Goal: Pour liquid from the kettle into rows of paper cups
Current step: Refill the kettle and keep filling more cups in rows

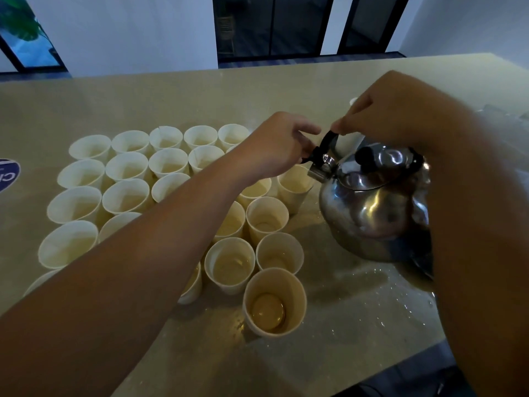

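Note:
A shiny steel kettle (372, 204) stands on the beige table (200, 90) at the right, its spout (319, 169) pointing left toward the cups. Both hands meet at the black spout cap (327, 143). My left hand (274, 151) pinches its lower black part at the spout. My right hand (380, 116) pinches the top of the raised cap lever. Rows of white paper cups (126, 166) fill the table's left and middle; my left forearm hides some. The nearest cup (274, 302) holds a little clear liquid.
Water is spilled on the table (372, 287) in front of the kettle. A blue round sticker (8, 173) sits at the left edge. A white cup (353, 103) stands behind my right hand. The table's near edge runs diagonally at the lower right.

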`<act>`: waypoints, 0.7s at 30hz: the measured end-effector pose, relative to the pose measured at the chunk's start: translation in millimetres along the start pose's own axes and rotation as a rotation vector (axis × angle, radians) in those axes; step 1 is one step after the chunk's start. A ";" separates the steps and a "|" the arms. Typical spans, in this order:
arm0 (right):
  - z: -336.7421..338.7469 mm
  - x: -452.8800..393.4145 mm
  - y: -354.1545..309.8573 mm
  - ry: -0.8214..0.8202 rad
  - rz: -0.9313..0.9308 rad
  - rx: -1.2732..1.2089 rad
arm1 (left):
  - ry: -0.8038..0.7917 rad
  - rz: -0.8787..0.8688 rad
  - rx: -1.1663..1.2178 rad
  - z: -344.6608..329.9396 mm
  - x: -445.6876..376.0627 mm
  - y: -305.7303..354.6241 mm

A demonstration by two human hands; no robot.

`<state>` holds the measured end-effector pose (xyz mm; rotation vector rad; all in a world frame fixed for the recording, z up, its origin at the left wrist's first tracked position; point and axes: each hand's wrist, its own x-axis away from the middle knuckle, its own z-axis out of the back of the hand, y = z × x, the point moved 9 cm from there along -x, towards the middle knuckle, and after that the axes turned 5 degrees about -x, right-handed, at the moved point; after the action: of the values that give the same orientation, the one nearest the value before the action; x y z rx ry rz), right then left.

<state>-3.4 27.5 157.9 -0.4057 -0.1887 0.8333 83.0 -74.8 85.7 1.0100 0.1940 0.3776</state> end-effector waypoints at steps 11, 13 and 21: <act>-27.0 44.8 83.5 0.109 -0.264 -0.486 | -0.066 -0.033 0.042 -26.4 11.5 18.3; -38.4 51.0 92.8 0.088 -0.287 -0.571 | -0.095 -0.031 0.014 -34.6 13.2 15.5; -74.7 64.4 122.8 -0.031 -0.462 -0.773 | -0.131 -0.020 -0.037 -54.7 15.5 5.4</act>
<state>-20.4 129.1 38.8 -1.0275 -0.6157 0.2802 78.0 -23.1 62.0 0.9925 0.0785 0.2948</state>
